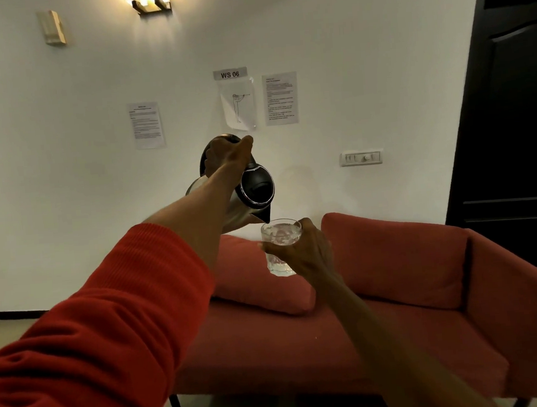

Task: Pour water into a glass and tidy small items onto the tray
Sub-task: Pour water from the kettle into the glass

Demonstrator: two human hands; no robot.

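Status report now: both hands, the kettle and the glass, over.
Left hand grips kettle, tilted, spout just above glass. Right hand holds glass in mid-air over red sofa; water inside. Nothing in the way; tray not in view.

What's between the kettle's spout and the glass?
Nothing solid. In the head view the kettle spout hangs just over the rim of the glass; only a sliver of white wall shows between them.

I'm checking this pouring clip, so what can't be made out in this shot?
- Steel and black kettle, head view: handle hidden by the left hand.
- Clear glass tumbler: lower part covered by the right hand.
- Tray and small items: not in view.
- White wall notices: print too small.
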